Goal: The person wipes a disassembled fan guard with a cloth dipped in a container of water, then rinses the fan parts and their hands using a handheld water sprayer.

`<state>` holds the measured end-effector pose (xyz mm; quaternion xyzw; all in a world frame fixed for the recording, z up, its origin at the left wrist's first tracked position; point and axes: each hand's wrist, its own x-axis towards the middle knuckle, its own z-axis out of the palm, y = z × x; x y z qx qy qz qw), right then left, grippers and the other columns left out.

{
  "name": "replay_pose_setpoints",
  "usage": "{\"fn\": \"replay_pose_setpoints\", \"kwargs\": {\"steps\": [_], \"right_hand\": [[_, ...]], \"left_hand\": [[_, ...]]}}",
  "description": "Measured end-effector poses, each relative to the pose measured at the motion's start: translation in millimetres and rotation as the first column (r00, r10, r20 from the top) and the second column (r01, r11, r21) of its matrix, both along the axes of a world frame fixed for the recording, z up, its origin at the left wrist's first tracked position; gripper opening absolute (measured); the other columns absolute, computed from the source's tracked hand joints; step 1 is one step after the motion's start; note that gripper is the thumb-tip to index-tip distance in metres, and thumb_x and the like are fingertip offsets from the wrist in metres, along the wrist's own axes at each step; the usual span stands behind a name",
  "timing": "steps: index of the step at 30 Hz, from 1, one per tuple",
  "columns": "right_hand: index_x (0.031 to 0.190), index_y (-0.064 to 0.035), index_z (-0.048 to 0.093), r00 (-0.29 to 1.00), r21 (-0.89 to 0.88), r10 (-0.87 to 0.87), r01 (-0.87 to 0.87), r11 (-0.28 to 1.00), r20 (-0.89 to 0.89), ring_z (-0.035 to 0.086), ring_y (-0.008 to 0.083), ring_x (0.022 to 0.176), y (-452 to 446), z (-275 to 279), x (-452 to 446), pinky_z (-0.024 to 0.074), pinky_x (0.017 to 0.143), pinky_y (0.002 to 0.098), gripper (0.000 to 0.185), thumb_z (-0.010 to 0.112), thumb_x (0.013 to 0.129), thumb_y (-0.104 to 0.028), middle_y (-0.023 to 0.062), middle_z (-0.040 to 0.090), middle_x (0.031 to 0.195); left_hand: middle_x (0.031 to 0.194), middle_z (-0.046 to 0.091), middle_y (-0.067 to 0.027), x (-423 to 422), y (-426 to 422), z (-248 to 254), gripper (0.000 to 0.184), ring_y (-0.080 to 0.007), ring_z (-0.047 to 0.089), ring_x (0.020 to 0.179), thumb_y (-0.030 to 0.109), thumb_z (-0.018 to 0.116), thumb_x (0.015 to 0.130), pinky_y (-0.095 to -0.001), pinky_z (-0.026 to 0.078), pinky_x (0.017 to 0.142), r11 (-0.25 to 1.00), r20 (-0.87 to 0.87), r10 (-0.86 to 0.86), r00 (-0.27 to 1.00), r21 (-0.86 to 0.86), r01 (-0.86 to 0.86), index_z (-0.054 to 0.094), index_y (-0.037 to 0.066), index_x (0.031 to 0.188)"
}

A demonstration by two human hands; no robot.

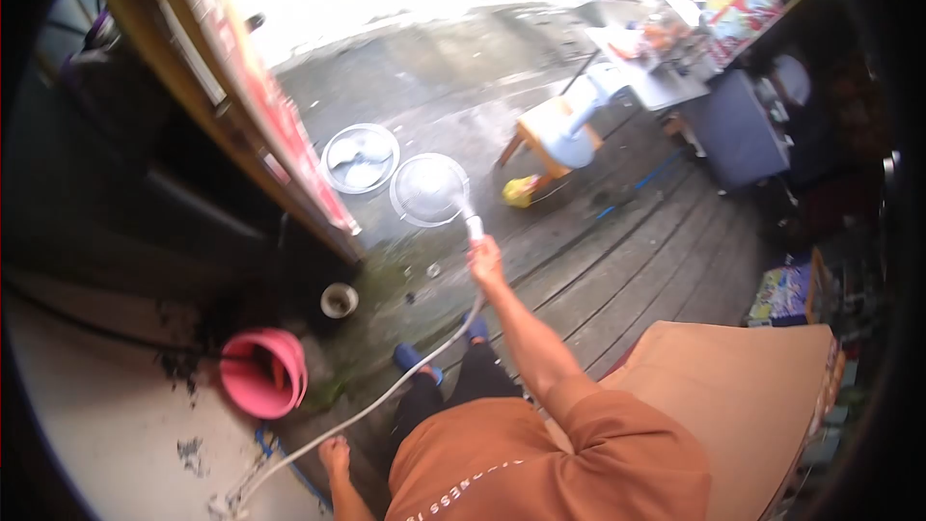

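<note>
Stretched forward, my right hand (486, 259) is closed around a white spray nozzle (475, 229) on a pale hose (391, 390). Water appears to leave the nozzle toward a round fan grille (430, 191) lying on the floor. Left of that grille lies another round grille (360, 158) with pale fan blades in it. My left hand (335, 453) hangs low at my side with its fingers curled, close beside the hose; I see nothing in it. A wooden stool (555, 140) to the right bears a pale fan body, with a yellow packet (521, 192) by its legs.
A pink bucket (262, 373) and a small pot (339, 301) stand on the left. A red-faced panel (280, 116) rises at the left. A cluttered table (666, 77) is at the upper right, and a large cardboard sheet (723, 396) is at the lower right. Planks form the floor.
</note>
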<state>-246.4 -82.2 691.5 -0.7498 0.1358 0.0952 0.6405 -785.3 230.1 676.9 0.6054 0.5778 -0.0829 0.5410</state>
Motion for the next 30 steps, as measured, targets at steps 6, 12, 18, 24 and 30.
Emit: {"fn": "replay_pose_setpoints", "kwargs": {"steps": [6, 12, 18, 24, 30], "right_hand": [[0.113, -0.0090, 0.060, 0.975, -0.003, 0.213, -0.214, 0.977, -0.067, 0.051, 0.0085, 0.063, 34, 50, -4, 0.0449, 0.056, 0.0275, 0.034, 0.049, 0.107, -0.041, -0.0007, 0.057, 0.077], [0.110, -0.0088, 0.061, 0.940, 0.016, 0.336, -0.336, 0.942, -0.056, 0.054, 0.0096, 0.065, 61, 50, -18, 0.0465, 0.058, 0.0290, 0.037, 0.050, 0.107, -0.044, -0.0001, 0.059, 0.077], [0.115, -0.0083, 0.060, 0.941, 0.108, 0.335, -0.330, 0.938, -0.038, 0.051, 0.0081, 0.064, 60, 39, -16, 0.0441, 0.057, 0.0267, 0.039, 0.050, 0.107, -0.044, -0.0006, 0.057, 0.079], [0.120, -0.0083, 0.061, 0.936, 0.156, 0.352, -0.349, 0.924, 0.005, 0.052, 0.0076, 0.064, 44, 36, 12, 0.0446, 0.059, 0.0246, 0.040, 0.047, 0.108, -0.044, -0.0011, 0.057, 0.080], [0.119, -0.0075, 0.060, 0.914, 0.172, 0.405, -0.398, 0.901, -0.007, 0.052, 0.0076, 0.067, 40, 46, 60, 0.0447, 0.060, 0.0246, 0.039, 0.046, 0.108, -0.042, -0.0012, 0.057, 0.081]], "left_hand": [[0.077, 0.056, -0.0036, 50, 15, -10, 0.014, -0.0109, 0.054, 0.060, 0.009, 0.064, 0.095, -0.0265, 0.045, 0.052, 0.995, 0.186, -0.092, 0.978, 0.062, 0.082, 0.060, 0.000, 0.085], [0.078, 0.058, -0.0007, 203, 8, 74, 0.023, -0.0102, 0.060, 0.073, 0.026, 0.068, 0.099, -0.0267, 0.056, 0.066, 0.981, 0.367, 0.115, 0.923, -0.186, -0.048, 0.064, 0.004, 0.092], [0.086, 0.066, -0.0035, 305, -3, 75, 0.022, -0.0108, 0.064, 0.080, 0.024, 0.066, 0.099, -0.0280, 0.057, 0.072, 0.985, 0.411, -0.062, 0.910, -0.123, 0.123, 0.068, 0.002, 0.096], [0.077, 0.067, -0.0035, 309, -38, 33, 0.020, -0.0114, 0.064, 0.069, 0.018, 0.064, 0.096, -0.0277, 0.054, 0.063, 0.988, 0.270, -0.152, 0.951, 0.014, 0.154, 0.069, 0.000, 0.088], [0.072, 0.064, -0.0024, 230, -89, 5, 0.024, -0.0109, 0.060, 0.064, 0.020, 0.065, 0.098, -0.0276, 0.052, 0.058, 0.997, 0.010, 0.003, 1.000, -0.083, -0.002, 0.067, 0.003, 0.082]]}}
